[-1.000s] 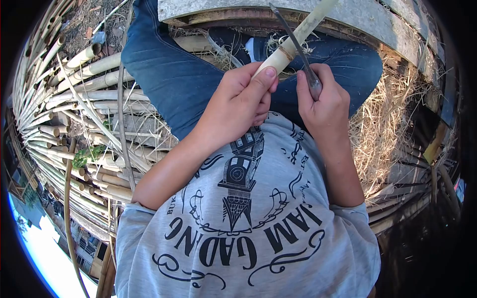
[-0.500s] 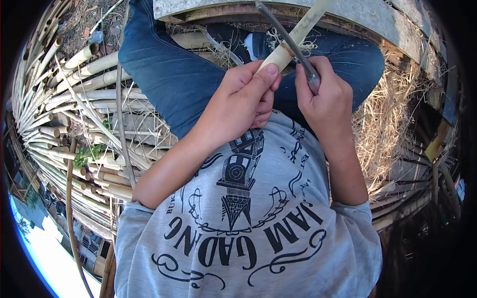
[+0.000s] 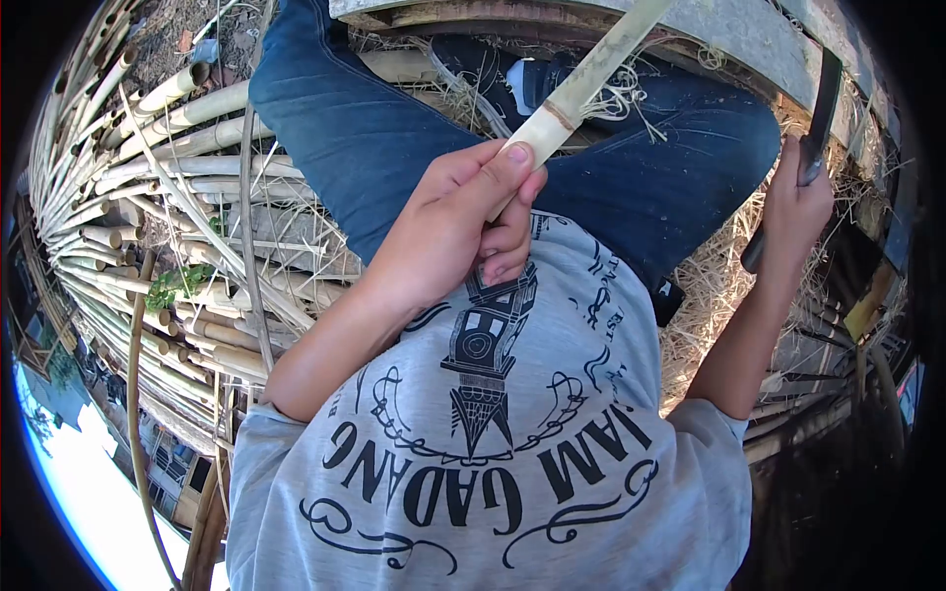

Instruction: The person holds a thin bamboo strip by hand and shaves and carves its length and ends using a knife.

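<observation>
My left hand point(image 3: 483, 202) is wrapped round the lower end of a pale bamboo strip point(image 3: 603, 67), thumb on top. The strip slants up and right over my crossed legs, with a brown node ring and curled shavings on its right side. Out to the right, my right hand point(image 3: 796, 202) is closed on the handle of a dark-bladed knife point(image 3: 824, 103). Its blade points up, apart from the strip, and the handle's end shows below the hand.
Many cut bamboo poles point(image 3: 212, 177) lie piled at the left. A worn wooden board point(image 3: 749, 44) spans the top, beyond my legs. Straw-like shavings point(image 3: 705, 315) cover the ground at the right. Thin upright sticks stand at the left.
My right hand has swung out to the right with the knife, away from the strip. My left hand still holds the strip, shifted slightly left and lower. More curled shavings show at the node.
</observation>
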Demonstrator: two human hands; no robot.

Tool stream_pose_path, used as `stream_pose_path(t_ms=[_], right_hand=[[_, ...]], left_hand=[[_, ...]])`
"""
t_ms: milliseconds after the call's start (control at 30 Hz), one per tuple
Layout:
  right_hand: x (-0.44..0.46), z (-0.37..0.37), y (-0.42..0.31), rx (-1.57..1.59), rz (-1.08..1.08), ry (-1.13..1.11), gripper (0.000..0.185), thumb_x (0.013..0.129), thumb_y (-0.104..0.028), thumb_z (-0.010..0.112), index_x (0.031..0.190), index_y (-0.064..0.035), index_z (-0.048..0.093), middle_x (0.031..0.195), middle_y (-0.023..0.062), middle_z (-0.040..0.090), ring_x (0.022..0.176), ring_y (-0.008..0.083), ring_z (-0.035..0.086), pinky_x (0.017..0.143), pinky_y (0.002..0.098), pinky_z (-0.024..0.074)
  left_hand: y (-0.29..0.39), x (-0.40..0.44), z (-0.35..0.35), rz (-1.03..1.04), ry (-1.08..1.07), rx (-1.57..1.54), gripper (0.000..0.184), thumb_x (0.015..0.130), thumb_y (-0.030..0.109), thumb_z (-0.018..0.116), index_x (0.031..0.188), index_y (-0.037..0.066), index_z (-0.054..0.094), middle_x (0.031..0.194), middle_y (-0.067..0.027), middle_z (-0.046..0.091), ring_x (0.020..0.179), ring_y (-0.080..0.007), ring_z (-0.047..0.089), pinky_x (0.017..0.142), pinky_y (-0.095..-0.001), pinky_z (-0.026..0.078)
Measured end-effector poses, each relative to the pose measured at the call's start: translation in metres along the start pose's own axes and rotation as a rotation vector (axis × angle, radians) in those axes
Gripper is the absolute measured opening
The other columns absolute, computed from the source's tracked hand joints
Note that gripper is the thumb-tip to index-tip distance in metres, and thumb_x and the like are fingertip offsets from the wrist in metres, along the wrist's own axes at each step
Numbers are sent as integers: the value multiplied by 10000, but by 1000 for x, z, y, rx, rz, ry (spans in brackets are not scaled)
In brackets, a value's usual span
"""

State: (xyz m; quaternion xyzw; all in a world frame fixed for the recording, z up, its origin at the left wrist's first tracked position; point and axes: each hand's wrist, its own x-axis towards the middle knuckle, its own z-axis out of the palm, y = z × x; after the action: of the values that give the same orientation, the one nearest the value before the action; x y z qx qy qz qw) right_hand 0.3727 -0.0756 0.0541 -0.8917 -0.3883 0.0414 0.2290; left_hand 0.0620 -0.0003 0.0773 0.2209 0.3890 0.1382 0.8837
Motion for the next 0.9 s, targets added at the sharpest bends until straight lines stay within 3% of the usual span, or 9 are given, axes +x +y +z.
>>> stream_pose_path(t_ms=[100,133,200,400,533,600,733,767,900], right_hand=[[-44,-8,-73,230,-80,-101,192,909,-179,659,831,-13,602,545,1,473,489,76,404,465,267,342],[-56,-4,-88,260,-170,-177,162,888,-158,672,842,-21,599,547,36,516,457,131,495,469,282,394],[-72,9,-98,269,-347,-363,187,782,-121,719,894,-40,593,660,130,621,594,329,641,547,376,495],[-68,44,-85,248,-358,-373,195,787,-157,709,907,-49,600,679,141,642,640,343,656,559,397,502],[-19,34,-52,-4,-54,-244,220,900,-219,635,827,-13,616,530,108,550,482,258,588,502,353,450],[-26,22,-63,85,-77,-188,207,901,-203,644,818,-17,609,516,89,521,449,220,537,488,340,428],[-70,31,-105,268,-435,-314,186,770,-146,731,801,-37,585,608,115,595,561,297,624,527,365,479],[-67,39,-98,318,-350,-394,204,722,-150,746,813,-52,591,652,123,621,631,324,646,551,385,497],[-56,61,-83,254,-390,-299,90,803,-78,656,777,-48,575,564,123,517,506,324,560,492,367,424]], left_hand=[[-3,13,10,38,-62,-6,331,1042,328,387,840,70,431,483,17,296,382,-108,324,390,-256,312],[-2,16,14,48,-70,13,331,1042,330,386,839,71,428,482,16,298,380,-110,325,390,-257,312],[-1,16,15,21,-71,13,330,1040,333,391,840,74,423,480,16,303,380,-111,333,390,-258,314],[0,6,9,-51,-22,-27,330,1039,336,392,833,78,410,474,18,293,361,-115,318,360,-265,293],[-1,2,6,-84,-72,-121,335,1043,333,371,826,80,403,465,16,282,351,-115,313,335,-265,292],[0,6,6,-36,-98,-194,337,1050,331,344,826,86,403,459,14,286,346,-116,317,328,-268,311],[1,14,7,-84,-148,-280,339,1056,326,320,828,90,405,456,17,291,342,-117,321,322,-274,320],[1,13,3,-104,-149,-297,337,1057,324,316,830,92,407,456,21,289,343,-114,320,321,-271,319],[0,14,-4,-131,-108,-302,335,1059,322,308,835,94,408,459,29,287,349,-100,327,320,-257,323]])
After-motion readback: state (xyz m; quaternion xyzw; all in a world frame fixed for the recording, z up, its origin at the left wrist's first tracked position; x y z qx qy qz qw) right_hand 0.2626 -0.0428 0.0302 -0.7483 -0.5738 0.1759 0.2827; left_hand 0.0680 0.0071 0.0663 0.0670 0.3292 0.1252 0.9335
